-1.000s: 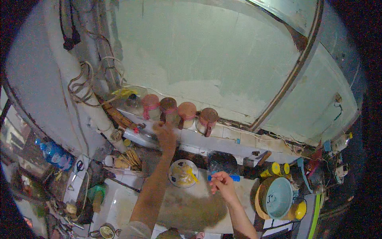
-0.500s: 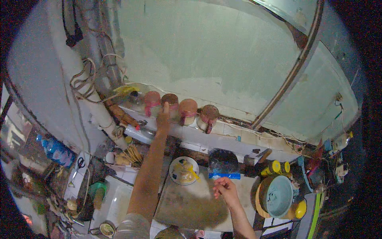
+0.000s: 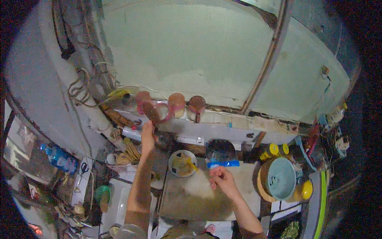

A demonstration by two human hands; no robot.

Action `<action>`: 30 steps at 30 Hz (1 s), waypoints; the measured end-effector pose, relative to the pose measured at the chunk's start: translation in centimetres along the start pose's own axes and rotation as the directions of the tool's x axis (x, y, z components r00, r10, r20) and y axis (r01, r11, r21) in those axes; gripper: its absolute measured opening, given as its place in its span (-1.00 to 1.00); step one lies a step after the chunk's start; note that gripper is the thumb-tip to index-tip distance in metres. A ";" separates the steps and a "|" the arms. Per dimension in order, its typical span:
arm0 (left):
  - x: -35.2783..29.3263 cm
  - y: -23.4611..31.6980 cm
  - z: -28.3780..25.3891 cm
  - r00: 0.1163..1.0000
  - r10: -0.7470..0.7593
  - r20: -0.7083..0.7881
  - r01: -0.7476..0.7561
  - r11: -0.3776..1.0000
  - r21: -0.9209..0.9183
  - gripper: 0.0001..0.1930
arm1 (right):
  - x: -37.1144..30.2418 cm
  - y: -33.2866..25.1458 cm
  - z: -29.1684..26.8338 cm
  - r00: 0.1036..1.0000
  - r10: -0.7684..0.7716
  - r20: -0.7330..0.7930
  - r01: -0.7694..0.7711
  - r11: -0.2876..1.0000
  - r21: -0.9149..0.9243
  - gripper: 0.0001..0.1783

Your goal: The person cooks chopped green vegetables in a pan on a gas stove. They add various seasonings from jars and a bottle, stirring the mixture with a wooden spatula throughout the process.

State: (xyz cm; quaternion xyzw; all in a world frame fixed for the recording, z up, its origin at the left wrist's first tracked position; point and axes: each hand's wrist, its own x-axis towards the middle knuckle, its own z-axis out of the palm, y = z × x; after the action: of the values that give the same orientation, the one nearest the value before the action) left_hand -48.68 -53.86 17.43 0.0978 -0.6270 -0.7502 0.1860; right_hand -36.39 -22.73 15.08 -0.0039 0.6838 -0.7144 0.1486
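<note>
Up on the ledge, the left hand (image 3: 148, 133) is closing round a pink-handled jar (image 3: 153, 112) — the right hand (image 3: 222, 180) is pinching a clear bag (image 3: 220, 153), steadying it upright.

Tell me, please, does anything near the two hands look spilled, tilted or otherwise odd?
Yes. The left hand holds a pink-lidded jar tilted, while its neighbour jars stand upright on the ledge. The right hand pinches a blue-edged clear bag. No spill is visible.
</note>
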 end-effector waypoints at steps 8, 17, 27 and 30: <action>-13.1 -0.6 5.5 0.931 -0.035 0.364 0.062 0.996 -0.061 -0.64 | -6.4 -7.4 -1.6 0.905 -0.390 -0.173 0.344 0.907 -0.242 -0.78; -31.2 -1.6 16.0 0.625 0.113 0.772 0.036 0.984 -0.172 -0.62 | -23.8 -11.8 -11.5 0.630 -0.776 -0.009 0.316 0.267 -0.910 -0.72; -48.9 -0.3 22.5 0.491 -0.132 0.861 0.006 0.989 0.149 -0.85 | -42.0 -9.3 -18.7 0.805 -0.570 -0.165 -0.117 0.119 -0.986 -0.61; -51.5 0.6 23.6 0.457 -0.186 0.870 0.048 0.982 0.185 -0.84 | -43.9 -8.0 -20.2 0.828 -0.525 -0.199 -0.147 0.140 -0.979 -0.63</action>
State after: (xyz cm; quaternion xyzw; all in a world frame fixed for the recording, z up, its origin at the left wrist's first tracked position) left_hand -10.65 -11.94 18.13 -0.2487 -0.6730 -0.6597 -0.2234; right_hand -0.33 6.70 30.25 -0.0025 0.9813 -0.0880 -0.1714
